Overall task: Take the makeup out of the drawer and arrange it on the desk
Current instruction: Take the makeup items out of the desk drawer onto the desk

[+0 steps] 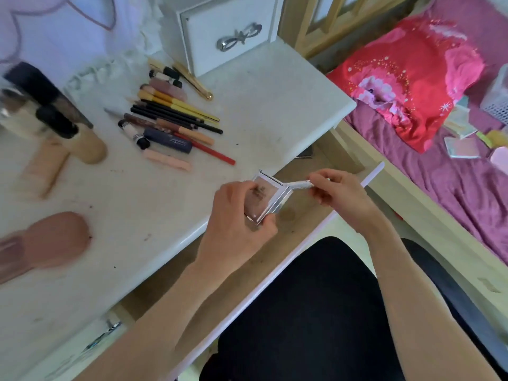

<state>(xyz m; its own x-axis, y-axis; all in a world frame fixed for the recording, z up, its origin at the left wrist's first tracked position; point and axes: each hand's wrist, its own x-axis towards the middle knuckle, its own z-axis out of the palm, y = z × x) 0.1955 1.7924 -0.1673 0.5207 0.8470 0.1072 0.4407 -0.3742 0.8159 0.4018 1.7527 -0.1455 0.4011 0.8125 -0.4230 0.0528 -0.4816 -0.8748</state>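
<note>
Left hand (236,215) grips small square silver-edged pink compact box (268,199) above open wooden drawer (299,215), at front edge of white desk (275,105). Right hand (336,192) pinches box's silver flap (301,184) at 3 o'clock of box. Row of pencils, brushes, tubes (170,116) on desk at 10 o'clock of box. Pink fluffy brush (52,240) at 9 o'clock, blurred.

Print shows on the silver compact (268,198) and the navy tube (167,139), too blurred to read.
</note>
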